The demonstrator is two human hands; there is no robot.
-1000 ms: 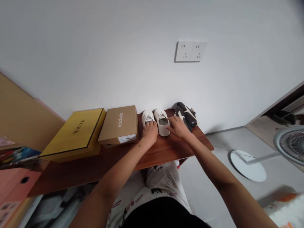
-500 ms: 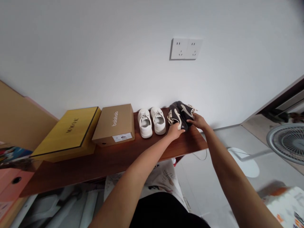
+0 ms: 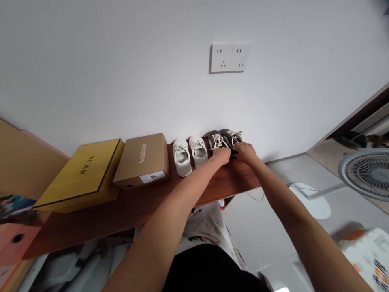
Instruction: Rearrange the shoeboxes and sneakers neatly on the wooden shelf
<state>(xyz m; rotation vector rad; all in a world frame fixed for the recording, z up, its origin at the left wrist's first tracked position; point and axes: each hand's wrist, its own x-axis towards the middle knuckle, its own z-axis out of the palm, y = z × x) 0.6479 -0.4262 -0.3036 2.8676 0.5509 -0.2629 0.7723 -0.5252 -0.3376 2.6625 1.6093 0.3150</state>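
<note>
A pair of dark sneakers with cream laces stands side by side at the right end of a brown wooden shelf (image 3: 146,211), toes toward the wall. My left hand (image 3: 222,155) is closed on the heel of the left dark sneaker (image 3: 216,138). Around the heel of the right dark sneaker (image 3: 232,136) my right hand (image 3: 245,153) is closed too. Both hands cover the shoes' back parts. Just left of them sits a pair of white sneakers, the nearer white sneaker (image 3: 199,151) close to my left hand and the other white sneaker (image 3: 181,157) beside it.
Left of the shoes lie a brown shoebox (image 3: 141,156) and a yellow box (image 3: 82,172). A pink box (image 3: 18,243) is at the lower left. A wall socket (image 3: 230,58) is above the shelf. A fan (image 3: 366,173) stands on the right, above a white package (image 3: 369,253).
The dark sneakers have turned from lying tilted on their sides to standing upright, laces up. My hands have turned with them. The view has shifted slightly.
</note>
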